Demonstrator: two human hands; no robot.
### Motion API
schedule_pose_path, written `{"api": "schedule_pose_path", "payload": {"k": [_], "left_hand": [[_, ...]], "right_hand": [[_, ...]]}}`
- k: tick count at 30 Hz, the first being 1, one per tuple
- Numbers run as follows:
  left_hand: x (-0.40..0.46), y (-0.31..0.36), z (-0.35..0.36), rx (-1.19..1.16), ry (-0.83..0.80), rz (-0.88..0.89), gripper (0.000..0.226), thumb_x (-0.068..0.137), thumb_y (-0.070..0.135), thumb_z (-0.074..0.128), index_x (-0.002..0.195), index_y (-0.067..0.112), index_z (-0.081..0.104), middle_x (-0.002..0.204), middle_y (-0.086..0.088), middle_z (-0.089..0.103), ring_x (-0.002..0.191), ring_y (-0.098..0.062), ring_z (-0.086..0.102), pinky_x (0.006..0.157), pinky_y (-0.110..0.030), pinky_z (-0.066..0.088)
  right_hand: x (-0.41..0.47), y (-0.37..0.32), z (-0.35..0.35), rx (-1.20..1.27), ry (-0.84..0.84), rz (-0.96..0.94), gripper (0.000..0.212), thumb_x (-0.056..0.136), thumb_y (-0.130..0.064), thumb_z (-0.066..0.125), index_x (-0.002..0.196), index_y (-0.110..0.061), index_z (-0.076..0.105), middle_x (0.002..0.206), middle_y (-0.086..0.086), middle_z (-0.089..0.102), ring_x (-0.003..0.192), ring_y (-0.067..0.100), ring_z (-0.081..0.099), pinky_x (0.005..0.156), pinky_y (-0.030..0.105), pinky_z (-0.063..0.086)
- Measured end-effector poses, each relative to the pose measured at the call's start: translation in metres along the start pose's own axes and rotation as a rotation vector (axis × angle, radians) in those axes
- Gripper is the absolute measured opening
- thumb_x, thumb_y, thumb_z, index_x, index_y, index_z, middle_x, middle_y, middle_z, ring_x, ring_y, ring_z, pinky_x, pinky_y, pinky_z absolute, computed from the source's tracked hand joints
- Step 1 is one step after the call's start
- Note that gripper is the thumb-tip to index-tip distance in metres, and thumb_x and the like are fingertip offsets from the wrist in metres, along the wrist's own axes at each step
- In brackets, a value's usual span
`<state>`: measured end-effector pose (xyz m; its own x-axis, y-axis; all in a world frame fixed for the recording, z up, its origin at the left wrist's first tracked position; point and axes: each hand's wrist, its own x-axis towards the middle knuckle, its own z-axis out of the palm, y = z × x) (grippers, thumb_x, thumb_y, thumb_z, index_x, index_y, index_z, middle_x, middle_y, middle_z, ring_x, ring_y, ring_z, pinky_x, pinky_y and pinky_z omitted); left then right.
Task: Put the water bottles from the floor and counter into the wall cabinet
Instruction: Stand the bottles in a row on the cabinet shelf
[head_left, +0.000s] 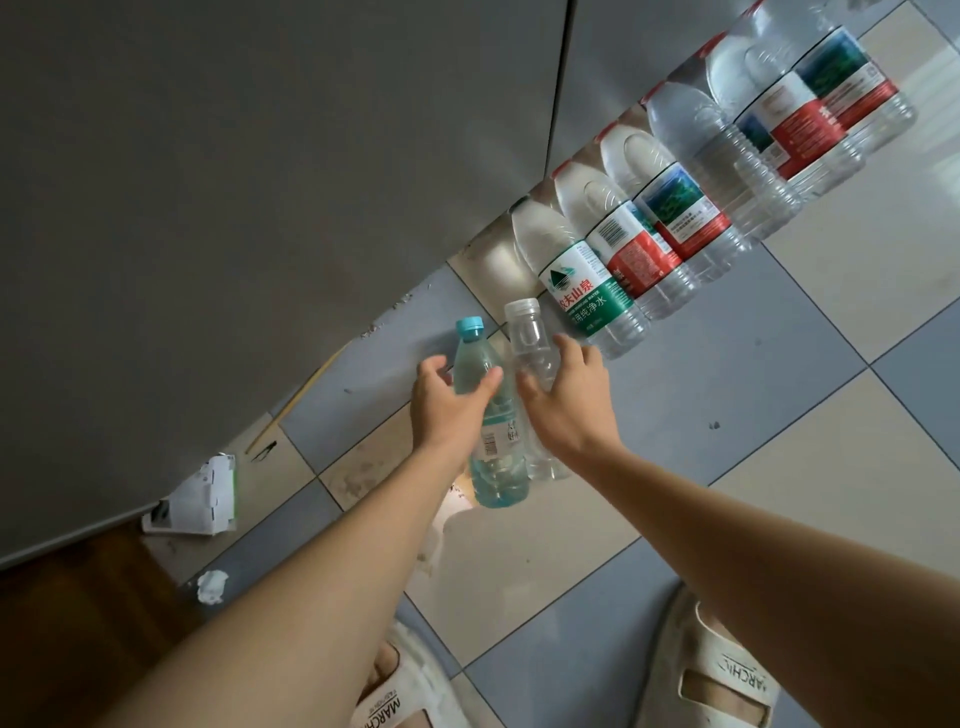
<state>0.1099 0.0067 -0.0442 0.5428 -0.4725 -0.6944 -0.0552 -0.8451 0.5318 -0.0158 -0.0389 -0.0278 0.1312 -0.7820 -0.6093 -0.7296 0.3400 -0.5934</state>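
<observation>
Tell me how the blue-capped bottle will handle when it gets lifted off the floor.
The blue-capped bottle looks mostly full, so probably hefty for its size. Its thin clear plastic may flex under the left hand. Tall and narrow, it could tip if nudged.
</observation>
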Motion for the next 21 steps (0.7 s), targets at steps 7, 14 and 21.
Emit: {"api": "schedule_pose_path", "payload": {"k": [7, 14, 21], "left_hand": [[0.042, 0.025, 0.009, -0.038, -0.039, 0.056, 0.057, 0.089, 0.04, 0.074, 0.137, 0.024, 0.048, 0.13, -0.005, 0.062, 0.112, -0.023, 0.064, 0.1, -0.042, 0.052], [0.04, 0.027, 0.004, -0.137, -0.039, 0.045, 0.033, 0.092, 0.023, 0.072, 0.12, 0.031, 0.057, 0.122, -0.004, 0.065, 0.099, -0.017, 0.067, 0.077, -0.028, 0.054], [-0.005, 0.05, -0.022, -0.158, -0.018, 0.11, 0.025, 0.089, 0.015, 0.075, 0.104, 0.032, 0.065, 0.108, -0.004, 0.072, 0.095, -0.02, 0.069, 0.085, -0.034, 0.057]], "right_hand": [[0.055, -0.017, 0.008, 0.094, 0.021, -0.022, 0.057, 0.093, -0.028, 0.064, 0.145, -0.014, 0.044, 0.129, 0.006, 0.061, 0.115, 0.025, 0.058, 0.099, 0.037, 0.048], [0.058, -0.016, 0.003, 0.22, 0.0, -0.023, 0.058, 0.09, -0.023, 0.074, 0.142, -0.014, 0.051, 0.136, 0.006, 0.062, 0.117, 0.018, 0.06, 0.098, 0.028, 0.048], [0.013, -0.032, -0.032, 0.237, 0.032, -0.114, 0.059, 0.082, -0.017, 0.083, 0.136, -0.016, 0.059, 0.131, 0.0, 0.064, 0.117, 0.016, 0.061, 0.103, 0.034, 0.05]]}}
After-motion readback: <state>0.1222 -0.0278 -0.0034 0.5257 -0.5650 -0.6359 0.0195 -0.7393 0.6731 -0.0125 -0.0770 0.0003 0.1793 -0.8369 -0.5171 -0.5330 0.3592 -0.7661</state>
